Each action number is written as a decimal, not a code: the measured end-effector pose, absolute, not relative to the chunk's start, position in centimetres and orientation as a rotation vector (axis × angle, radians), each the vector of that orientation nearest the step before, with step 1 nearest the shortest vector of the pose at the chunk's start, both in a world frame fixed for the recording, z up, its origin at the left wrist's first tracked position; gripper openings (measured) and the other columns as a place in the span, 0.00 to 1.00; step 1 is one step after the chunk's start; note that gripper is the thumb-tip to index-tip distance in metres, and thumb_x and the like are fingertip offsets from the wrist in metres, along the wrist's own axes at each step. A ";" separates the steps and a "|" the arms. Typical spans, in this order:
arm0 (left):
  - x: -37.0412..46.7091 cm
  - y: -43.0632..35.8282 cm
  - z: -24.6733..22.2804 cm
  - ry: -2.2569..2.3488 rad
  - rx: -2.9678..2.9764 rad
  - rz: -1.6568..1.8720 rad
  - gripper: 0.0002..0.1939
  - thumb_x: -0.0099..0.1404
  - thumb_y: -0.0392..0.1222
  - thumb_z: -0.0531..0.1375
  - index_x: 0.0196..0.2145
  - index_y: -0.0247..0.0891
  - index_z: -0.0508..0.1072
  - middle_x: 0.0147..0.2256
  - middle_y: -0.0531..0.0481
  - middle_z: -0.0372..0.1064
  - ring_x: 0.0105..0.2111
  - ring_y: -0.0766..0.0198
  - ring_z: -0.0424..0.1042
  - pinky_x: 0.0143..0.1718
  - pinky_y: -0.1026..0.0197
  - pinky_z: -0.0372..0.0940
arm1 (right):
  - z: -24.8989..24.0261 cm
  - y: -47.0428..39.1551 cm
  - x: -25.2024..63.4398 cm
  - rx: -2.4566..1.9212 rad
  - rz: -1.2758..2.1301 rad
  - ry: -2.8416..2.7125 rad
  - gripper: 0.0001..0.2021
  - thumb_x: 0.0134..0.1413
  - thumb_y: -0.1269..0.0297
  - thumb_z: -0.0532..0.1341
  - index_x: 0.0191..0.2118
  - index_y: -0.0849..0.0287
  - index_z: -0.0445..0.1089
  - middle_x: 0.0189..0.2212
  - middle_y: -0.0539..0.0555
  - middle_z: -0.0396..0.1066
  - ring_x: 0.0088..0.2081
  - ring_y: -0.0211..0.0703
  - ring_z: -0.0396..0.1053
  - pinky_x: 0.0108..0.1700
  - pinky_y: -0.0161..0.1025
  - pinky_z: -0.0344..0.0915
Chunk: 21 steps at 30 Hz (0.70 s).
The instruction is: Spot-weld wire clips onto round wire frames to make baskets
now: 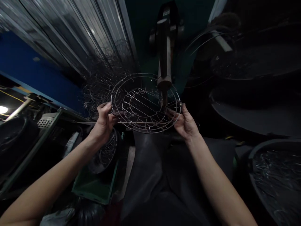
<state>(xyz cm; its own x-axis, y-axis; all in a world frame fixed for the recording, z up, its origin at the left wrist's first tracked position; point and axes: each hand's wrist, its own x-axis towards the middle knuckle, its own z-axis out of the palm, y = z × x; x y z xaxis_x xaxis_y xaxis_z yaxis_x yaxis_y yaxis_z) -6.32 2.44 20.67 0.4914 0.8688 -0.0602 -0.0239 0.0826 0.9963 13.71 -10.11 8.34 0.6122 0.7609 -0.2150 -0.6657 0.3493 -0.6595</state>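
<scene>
Between my hands is a round wire rack (145, 128), made of concentric rings joined by short crosswise wires. My left hand (104, 117) grips its left rim, thumb on top and fingers underneath. On the opposite rim, my right hand (185, 122) holds on the same way, its fingertips reaching below the wires. A machine's upper electrode arm (164, 75) comes down over the right part of the rack, and its narrow tip reaches in among the wires. Whether the tip touches a wire, I cannot tell.
A tangled heap of wire pieces (101, 78) lies behind the rack on the left. Below my left arm stands a green crate (94, 185) with a black tub. At the lower right, a dark tub (256, 150) holds many small wire parts. A blue panel (39, 66) is at the left.
</scene>
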 end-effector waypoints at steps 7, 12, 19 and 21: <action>-6.7 2.2 19.1 0.778 1.280 0.807 0.22 0.55 0.55 0.62 0.41 0.42 0.62 0.45 0.47 0.71 0.49 0.52 0.74 0.48 0.50 0.70 | 8.5 -10.8 14.2 -0.855 0.867 -0.243 0.27 0.36 0.42 0.71 0.41 0.52 0.71 0.43 0.52 0.74 0.52 0.51 0.69 0.52 0.50 0.69; -6.7 2.5 18.3 0.741 1.260 0.806 0.22 0.57 0.56 0.61 0.43 0.43 0.61 0.45 0.46 0.71 0.48 0.53 0.74 0.49 0.50 0.70 | 8.4 -11.2 14.7 -0.894 0.884 -0.272 0.24 0.40 0.43 0.69 0.40 0.53 0.72 0.42 0.52 0.75 0.50 0.49 0.70 0.50 0.48 0.70; -6.6 2.7 18.3 0.738 1.261 0.810 0.22 0.57 0.56 0.62 0.44 0.44 0.62 0.45 0.47 0.71 0.49 0.53 0.74 0.48 0.51 0.70 | 8.6 -11.6 14.9 -0.902 0.894 -0.259 0.23 0.42 0.45 0.69 0.42 0.53 0.73 0.42 0.52 0.75 0.48 0.49 0.72 0.50 0.48 0.71; -6.7 2.8 18.4 0.746 1.266 0.795 0.22 0.56 0.56 0.62 0.43 0.44 0.63 0.46 0.47 0.71 0.48 0.53 0.74 0.46 0.52 0.70 | 8.5 -11.5 14.7 -0.901 0.906 -0.243 0.24 0.42 0.45 0.68 0.43 0.54 0.72 0.41 0.53 0.75 0.47 0.49 0.72 0.50 0.48 0.70</action>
<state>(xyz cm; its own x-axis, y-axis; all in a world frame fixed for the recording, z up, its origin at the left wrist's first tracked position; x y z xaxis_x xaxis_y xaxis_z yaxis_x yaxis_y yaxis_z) -6.74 2.85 18.40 0.5321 0.8454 -0.0477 -0.1010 0.1194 0.9877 14.68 -11.54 8.52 0.6185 0.7663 -0.1740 -0.5766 0.2922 -0.7630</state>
